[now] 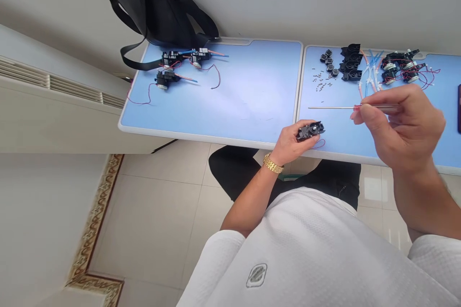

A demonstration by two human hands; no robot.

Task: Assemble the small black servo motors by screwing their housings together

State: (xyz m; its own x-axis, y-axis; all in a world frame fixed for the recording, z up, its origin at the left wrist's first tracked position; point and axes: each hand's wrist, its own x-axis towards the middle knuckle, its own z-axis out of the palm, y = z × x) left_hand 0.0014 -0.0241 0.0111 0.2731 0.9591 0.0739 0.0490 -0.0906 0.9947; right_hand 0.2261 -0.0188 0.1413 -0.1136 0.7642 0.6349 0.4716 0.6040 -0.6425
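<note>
A small black plastic assembly [310,131] is gripped by my left hand [291,143] at the front edge of the table, a thin red wire [320,144] trailing beside it. My right hand [405,127] is raised over the right part of the table, closed around the clear red handle of a screwdriver [333,108]. The slim metal shaft points left, above and apart from the assembly. Beyond the shaft lie scattered small screws [324,85] and several round black parts [329,63].
Black housings [351,62], orange and blue wires [372,69] and wired assemblies [401,66] lie at the back right. Several finished-looking assemblies [167,78] sit on the left blue table [248,91]. A black bag [162,9] leans at the wall. A dark object [459,108] touches the right frame edge.
</note>
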